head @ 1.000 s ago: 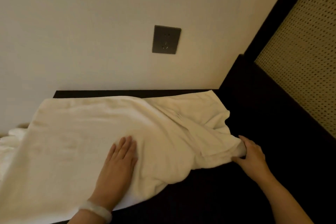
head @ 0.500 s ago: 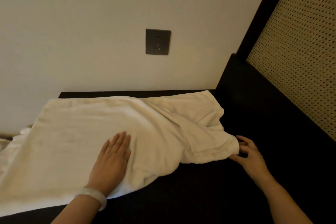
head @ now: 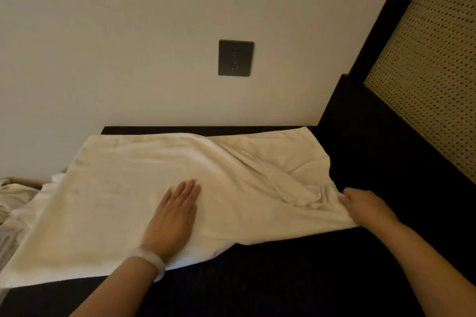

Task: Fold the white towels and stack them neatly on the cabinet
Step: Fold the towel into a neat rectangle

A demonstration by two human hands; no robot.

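Left grip (head: 173, 216) flat on white towel (head: 116, 188), right grip (head: 365, 205) apparently pinching its right edge

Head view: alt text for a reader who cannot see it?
A rumpled white cloth towel lies spread on a black cabinet top; the left hand presses flat on its middle while the right hand pinches its right edge. A dark square wall socket is mounted behind it.
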